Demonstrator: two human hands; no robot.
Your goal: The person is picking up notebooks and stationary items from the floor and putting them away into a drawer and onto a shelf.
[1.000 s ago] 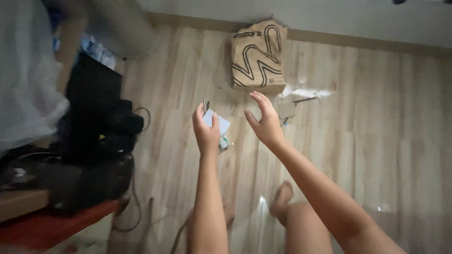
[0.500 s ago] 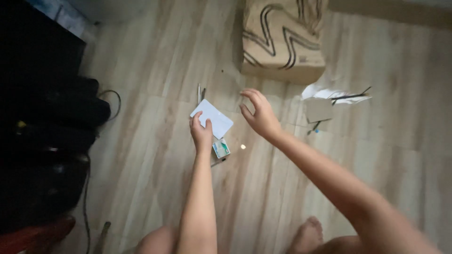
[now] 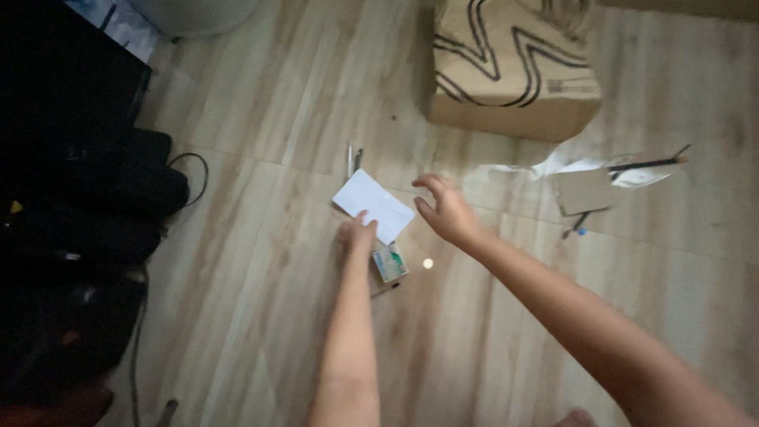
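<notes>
My left hand (image 3: 357, 235) pinches a small white card (image 3: 373, 205) by its near edge, low over the wooden floor (image 3: 261, 261). My right hand (image 3: 444, 209) hovers just to the right of the card with its fingers curled and apart, holding nothing. A small green and white packet (image 3: 390, 262) lies on the floor right below the card, with a thin dark pen (image 3: 385, 290) beside it. Two slim metal sticks (image 3: 353, 158) lie just beyond the card.
A brown paper bag with black wavy lines (image 3: 512, 67) stands at the far side. Torn white paper, a cardboard scrap (image 3: 583, 190) and a thin black stick (image 3: 647, 164) lie to the right. Dark bags and a cable (image 3: 87, 198) fill the left side.
Both hands have dropped toward the floor with the card, and the view has moved closer and forward. The right hand has come nearer to the card's right edge.
</notes>
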